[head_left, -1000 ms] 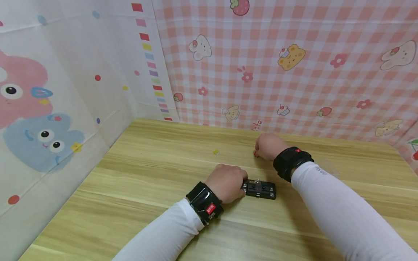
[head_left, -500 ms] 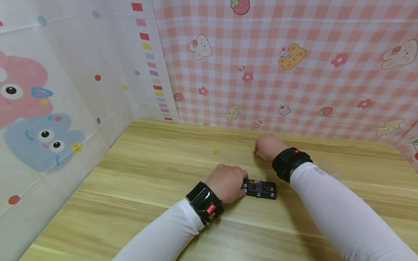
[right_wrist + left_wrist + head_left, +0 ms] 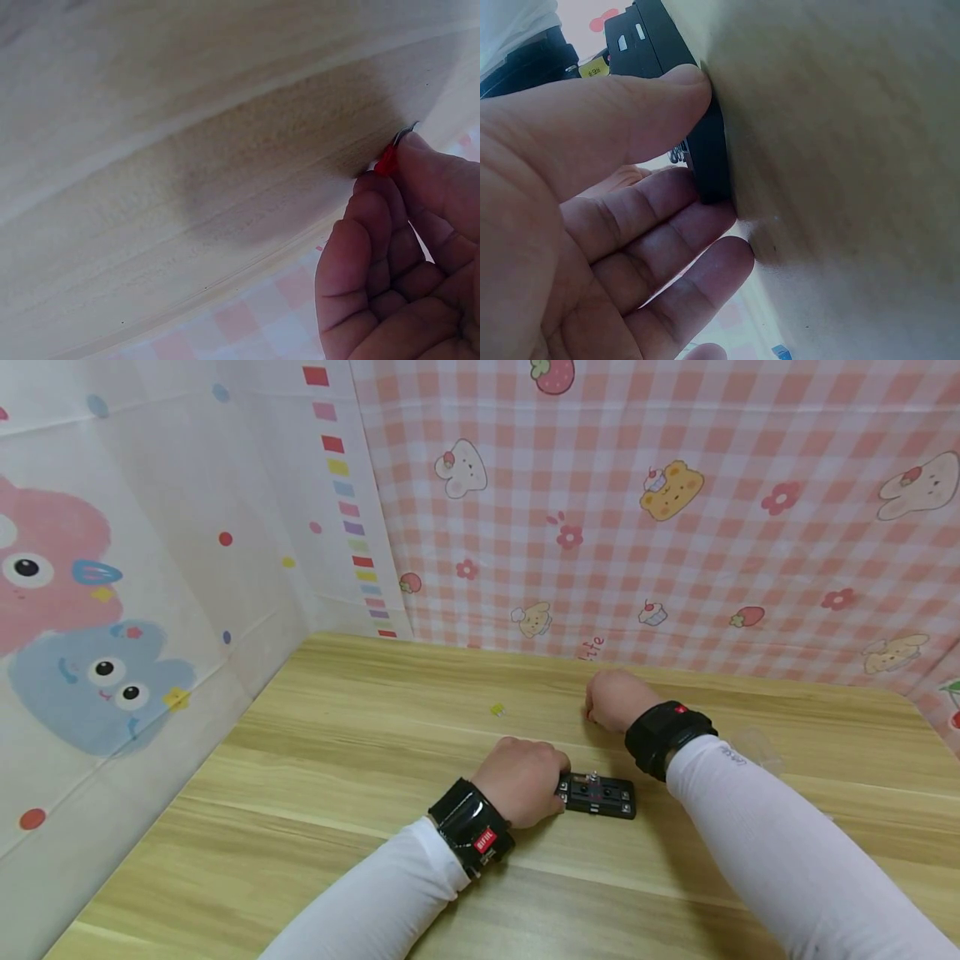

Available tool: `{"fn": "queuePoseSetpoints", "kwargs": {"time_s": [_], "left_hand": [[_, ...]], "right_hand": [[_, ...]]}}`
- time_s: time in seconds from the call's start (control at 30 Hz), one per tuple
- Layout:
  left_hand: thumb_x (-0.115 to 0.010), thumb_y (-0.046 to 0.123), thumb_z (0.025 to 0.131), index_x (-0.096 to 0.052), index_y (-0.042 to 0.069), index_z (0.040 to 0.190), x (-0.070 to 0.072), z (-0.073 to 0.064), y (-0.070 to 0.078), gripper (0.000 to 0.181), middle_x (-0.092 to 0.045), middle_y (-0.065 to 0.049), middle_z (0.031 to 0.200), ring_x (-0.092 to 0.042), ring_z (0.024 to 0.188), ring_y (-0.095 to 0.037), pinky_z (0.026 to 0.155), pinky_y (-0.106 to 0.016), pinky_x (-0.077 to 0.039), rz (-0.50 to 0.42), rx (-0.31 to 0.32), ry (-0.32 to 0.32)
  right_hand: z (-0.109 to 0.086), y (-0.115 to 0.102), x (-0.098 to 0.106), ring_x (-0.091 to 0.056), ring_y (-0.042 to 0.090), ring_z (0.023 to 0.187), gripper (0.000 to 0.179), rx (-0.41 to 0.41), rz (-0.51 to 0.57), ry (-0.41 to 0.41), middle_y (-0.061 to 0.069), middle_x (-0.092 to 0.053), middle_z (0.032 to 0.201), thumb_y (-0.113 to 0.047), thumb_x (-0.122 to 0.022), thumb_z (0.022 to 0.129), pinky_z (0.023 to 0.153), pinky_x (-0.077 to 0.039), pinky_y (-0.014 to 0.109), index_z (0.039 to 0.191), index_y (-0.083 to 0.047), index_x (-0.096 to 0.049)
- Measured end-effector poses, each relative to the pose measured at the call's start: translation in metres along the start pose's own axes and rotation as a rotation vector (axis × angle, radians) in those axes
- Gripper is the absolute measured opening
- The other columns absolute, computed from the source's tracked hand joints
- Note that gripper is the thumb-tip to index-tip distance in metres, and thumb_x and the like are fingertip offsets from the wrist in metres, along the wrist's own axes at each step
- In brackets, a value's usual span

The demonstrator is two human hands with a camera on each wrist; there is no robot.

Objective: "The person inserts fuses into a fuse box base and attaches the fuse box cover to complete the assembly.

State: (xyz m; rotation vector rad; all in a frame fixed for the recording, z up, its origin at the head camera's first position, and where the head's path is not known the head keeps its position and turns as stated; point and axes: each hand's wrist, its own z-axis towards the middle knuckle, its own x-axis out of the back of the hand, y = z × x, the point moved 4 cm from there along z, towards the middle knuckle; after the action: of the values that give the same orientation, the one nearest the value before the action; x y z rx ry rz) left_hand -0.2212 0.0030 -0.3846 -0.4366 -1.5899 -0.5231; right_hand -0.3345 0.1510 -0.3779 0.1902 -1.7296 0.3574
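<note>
In the head view, the left hand holds the 9 o'clock end of a black rectangular module between thumb and fingers, on the wood-grain table. Apart from it, just past the module's 12 o'clock, the right hand pinches a small red piece with metal. A small yellow piece lies toward 10 o'clock of the module; a clear object lies between 2 and 3.

You wear long white sleeves, the right one printed with small dark lettering, and black wrist straps, each bearing a red label.
</note>
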Motion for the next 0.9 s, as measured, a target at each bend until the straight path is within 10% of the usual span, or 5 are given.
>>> {"fn": "queuePoseSetpoints", "kwargs": {"time_s": [0.9], "left_hand": [[-0.084, 0.043, 0.089, -0.077, 0.020, 0.115, -0.0003, 0.0003, 0.0005, 0.036, -0.076, 0.008, 0.098, -0.064, 0.081, -0.009, 0.095, -0.039, -0.049, 0.002, 0.006, -0.011]], "right_hand": [[-0.0077, 0.0012, 0.0025, -0.059, 0.024, 0.074, 0.007, -0.033, 0.046, 0.017, 0.008, -0.071, 0.085, -0.009, -0.073, 0.094, 0.065, -0.046, 0.030, 0.091, -0.004, -0.078]]}}
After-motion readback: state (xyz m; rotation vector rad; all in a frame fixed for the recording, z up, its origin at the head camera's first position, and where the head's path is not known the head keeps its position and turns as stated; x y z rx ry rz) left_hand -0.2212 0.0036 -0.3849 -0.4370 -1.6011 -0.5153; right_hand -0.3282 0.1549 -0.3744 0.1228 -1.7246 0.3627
